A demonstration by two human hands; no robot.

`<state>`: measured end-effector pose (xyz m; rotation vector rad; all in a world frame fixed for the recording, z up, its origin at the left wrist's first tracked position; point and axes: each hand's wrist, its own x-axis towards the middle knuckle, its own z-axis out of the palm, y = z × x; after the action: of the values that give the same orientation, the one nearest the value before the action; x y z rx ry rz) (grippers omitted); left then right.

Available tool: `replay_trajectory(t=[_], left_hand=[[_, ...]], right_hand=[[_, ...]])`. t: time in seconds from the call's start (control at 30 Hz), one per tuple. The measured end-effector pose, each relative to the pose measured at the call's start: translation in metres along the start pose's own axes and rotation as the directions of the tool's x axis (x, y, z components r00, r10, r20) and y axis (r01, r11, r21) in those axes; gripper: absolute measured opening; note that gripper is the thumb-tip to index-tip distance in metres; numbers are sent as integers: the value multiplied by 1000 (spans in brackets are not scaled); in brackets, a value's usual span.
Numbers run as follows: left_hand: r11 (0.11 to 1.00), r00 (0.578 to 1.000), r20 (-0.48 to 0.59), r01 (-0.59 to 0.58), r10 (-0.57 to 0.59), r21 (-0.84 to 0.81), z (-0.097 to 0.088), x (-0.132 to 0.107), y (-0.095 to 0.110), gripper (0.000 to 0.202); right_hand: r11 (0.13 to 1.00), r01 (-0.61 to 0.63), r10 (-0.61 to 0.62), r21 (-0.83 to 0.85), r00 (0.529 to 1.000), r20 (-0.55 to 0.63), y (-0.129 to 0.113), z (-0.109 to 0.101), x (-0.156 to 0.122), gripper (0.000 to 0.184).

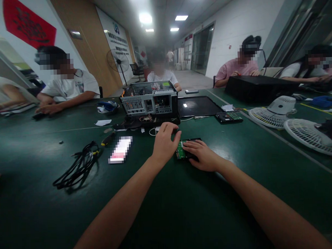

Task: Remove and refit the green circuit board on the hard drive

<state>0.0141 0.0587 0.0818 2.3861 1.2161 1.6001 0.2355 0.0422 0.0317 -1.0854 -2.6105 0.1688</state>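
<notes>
A hard drive (pixel 180 151) lies on the green table in front of me, its green circuit board facing up. My right hand (pixel 203 154) rests over its right part, fingers stretched across the board and thumb at the near edge, steadying it. Just beyond the drive's left end is my left hand (pixel 165 141), raised a little with fingers and thumb curled toward each other. A small dark thing shows at those fingertips, too unclear to name. Behind the hands stands an opened computer case (pixel 147 105) with its metal frame exposed.
Left of my hands lie a phone (pixel 120 149), a screwdriver (pixel 108 139) and a coiled black cable (pixel 77 167). A second hard drive (pixel 229 117), a black panel (pixel 199 106) and white fan parts (pixel 271 111) are to the right. Several people sit around the table.
</notes>
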Motion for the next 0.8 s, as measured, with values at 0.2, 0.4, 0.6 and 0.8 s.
replay_trajectory(t=[0.2,0.4,0.6,0.8], left_hand=[[998,1000,4,-17,17,59,-2,-1,0,22],[997,998,48,-33,30,63,-3,1,0,26],[999,998,52,-24,23,22,-3,0,2,17],[1000,999,53,-7,6,18,-2,-1,-2,15]], right_hand=[[1000,-1,1,-4,1000,9,-2,-2,0,62],[1000,-9,10,-5,1000,13,-3,-2,0,64],[1000,0,0,1,1000,10,0,0,0,64],[1000,4,-4,4,1000,5,0,1,0,63]])
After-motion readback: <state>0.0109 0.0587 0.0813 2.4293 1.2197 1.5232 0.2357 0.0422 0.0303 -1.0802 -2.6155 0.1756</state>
